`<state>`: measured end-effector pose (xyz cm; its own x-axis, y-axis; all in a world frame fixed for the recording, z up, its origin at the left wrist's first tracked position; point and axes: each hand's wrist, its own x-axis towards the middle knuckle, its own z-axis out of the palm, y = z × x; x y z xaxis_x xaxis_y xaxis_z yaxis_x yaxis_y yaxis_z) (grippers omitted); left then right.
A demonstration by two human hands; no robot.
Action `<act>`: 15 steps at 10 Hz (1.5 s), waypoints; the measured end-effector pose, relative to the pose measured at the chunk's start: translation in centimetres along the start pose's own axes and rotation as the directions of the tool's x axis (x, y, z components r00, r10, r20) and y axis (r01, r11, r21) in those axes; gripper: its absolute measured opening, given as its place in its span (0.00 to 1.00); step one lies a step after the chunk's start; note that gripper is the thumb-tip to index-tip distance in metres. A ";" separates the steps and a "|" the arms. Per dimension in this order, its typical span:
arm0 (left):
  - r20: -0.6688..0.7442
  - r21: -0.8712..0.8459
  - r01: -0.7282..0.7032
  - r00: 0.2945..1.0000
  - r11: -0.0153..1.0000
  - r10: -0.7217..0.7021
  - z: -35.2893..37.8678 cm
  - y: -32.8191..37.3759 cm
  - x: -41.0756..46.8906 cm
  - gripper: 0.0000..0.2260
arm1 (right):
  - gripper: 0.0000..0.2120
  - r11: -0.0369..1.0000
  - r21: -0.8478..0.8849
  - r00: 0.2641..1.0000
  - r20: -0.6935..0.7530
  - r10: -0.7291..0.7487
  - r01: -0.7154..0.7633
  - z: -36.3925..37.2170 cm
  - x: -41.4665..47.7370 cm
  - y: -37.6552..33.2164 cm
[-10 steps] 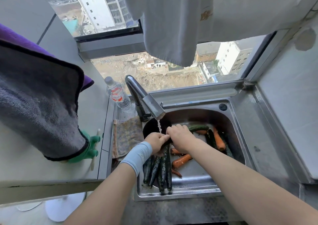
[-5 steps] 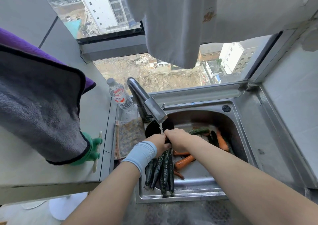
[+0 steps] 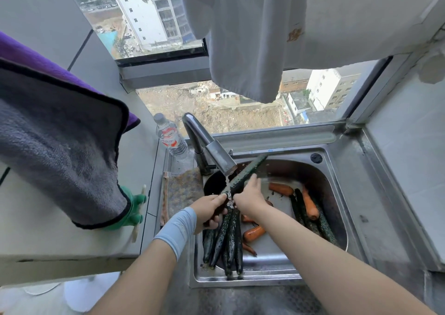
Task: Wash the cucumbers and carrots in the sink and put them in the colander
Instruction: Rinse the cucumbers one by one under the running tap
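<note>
- Clenched round the near end of one long cucumber [image 3: 251, 170], my left grip [image 3: 212, 210] holds it just in front of the tap [image 3: 209, 146].
- My right grip [image 3: 250, 195] grasps the same cucumber a little further along, below and right of the tap's spout, with its fingers curled over the top.
- That cucumber slants up and away from my left grip, passes just under the spout, and ends to the right of the tap.
- Water [image 3: 227, 185] falls from the spout onto the cucumber right beside my left grip.
- A bundle of dark, wet cucumbers [image 3: 228, 240] lies in front of the tap, its near tips resting on the rim of the sink [image 3: 265, 282].
- Several carrots [image 3: 254, 234] lie on the sink floor to the front and right of the tap, and more carrots and cucumbers are heaped further right against the wall.
- Something dark and round [image 3: 213, 184] sits below the spout, but I cannot tell whether it is the colander.
- Just left of the tap stands a plastic bottle [image 3: 171, 137], and a patterned cloth [image 3: 184, 189] lies by the tap's base.
</note>
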<state>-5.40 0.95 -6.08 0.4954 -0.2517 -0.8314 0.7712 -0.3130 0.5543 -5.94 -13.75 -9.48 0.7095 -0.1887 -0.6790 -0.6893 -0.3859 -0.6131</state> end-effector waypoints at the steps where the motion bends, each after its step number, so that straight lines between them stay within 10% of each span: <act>1: 0.004 -0.126 0.075 0.997 0.989 -0.075 0.8 -0.7 -0.4 0.17 | 0.08 0.769 0.574 0.952 0.269 0.146 -0.281 0.4 -0.2 -0.6; 6: 0.154 -0.090 0.068 0.987 0.994 -0.053 0.6 -1.0 -2.0 0.09 | 0.19 0.678 0.671 0.950 0.148 0.275 -0.301 2.9 -1.0 -2.6; 8: 0.007 -0.005 0.120 0.993 0.993 -0.120 0.8 -1.5 -2.2 0.18 | 0.05 0.757 0.565 0.945 0.198 0.262 -0.328 3.0 -2.0 -2.9; 11: -0.008 0.073 0.071 0.997 0.995 -0.070 1.6 -0.5 -1.9 0.23 | 0.28 0.634 0.697 0.919 0.094 0.383 -0.335 1.9 -1.7 -2.7; 13: 0.019 0.111 -0.117 0.993 0.987 0.116 2.7 1.0 -0.4 0.05 | 0.19 0.680 0.630 0.926 0.229 0.301 -0.377 1.6 0.1 -1.0; 15: -0.066 0.367 -0.004 0.997 0.930 0.031 2.9 2.2 -0.1 0.10 | 0.08 0.708 0.587 0.920 0.237 0.313 -0.393 1.8 -1.5 -0.8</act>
<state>-4.90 -2.42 -4.70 0.5440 -0.2002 -0.8148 0.5687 -0.6260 0.5336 -6.68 -11.48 -8.70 0.4019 -0.0802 -0.9122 -0.8526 0.3308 -0.4047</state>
